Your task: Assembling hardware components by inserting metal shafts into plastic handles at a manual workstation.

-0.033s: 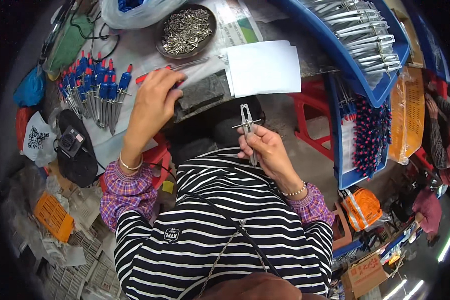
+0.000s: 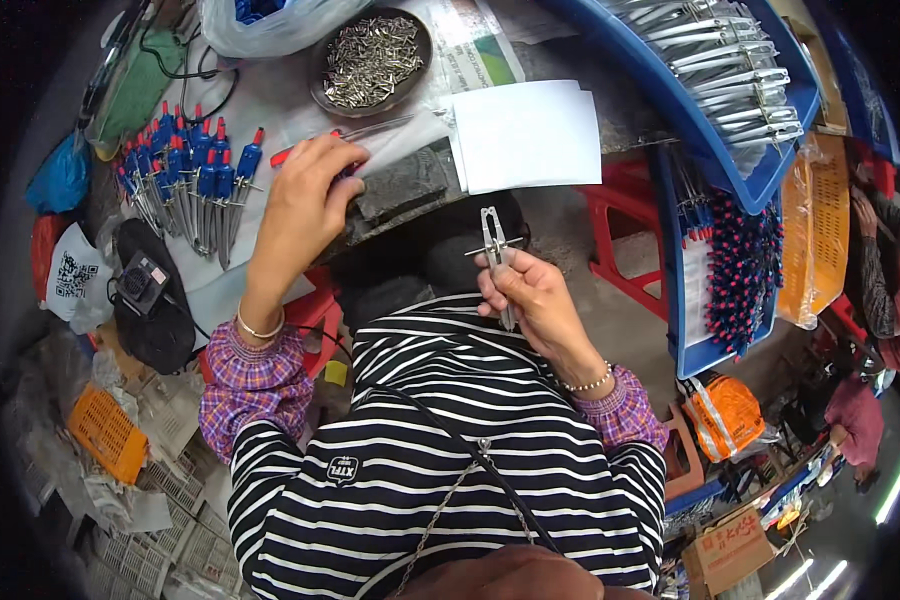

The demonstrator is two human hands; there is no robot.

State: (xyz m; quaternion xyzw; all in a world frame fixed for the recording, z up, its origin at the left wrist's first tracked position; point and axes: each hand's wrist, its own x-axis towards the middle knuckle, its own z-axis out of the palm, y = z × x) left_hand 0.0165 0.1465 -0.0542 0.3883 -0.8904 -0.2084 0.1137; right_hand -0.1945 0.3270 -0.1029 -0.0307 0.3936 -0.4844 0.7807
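My left hand (image 2: 308, 195) is closed at the table's edge, around something with red and blue parts (image 2: 282, 157). A slim pointed metal piece (image 2: 380, 127) extends to the right beyond its fingers; the grip itself is mostly hidden. Over my lap, my right hand (image 2: 532, 298) pinches a silver two-armed metal frame (image 2: 493, 240). Its slotted end points up, and a thin rod crosses it just above my fingers. A dark block (image 2: 400, 187) lies right of my left hand, beside white paper sheets (image 2: 528, 137).
Blue-handled, red-tipped metal tools (image 2: 195, 180) lie at left. Small metal pins fill a round bowl (image 2: 317, 80) at the back. Silver frames lie in a blue tray (image 2: 660, 110) at right; below it, another blue tray (image 2: 678, 330) holds red-and-blue pieces. A red stool (image 2: 625, 190) stands under the table.
The metal piece at my left hand has shifted slightly and looks narrower. My right hand stays in place with the metal frame.
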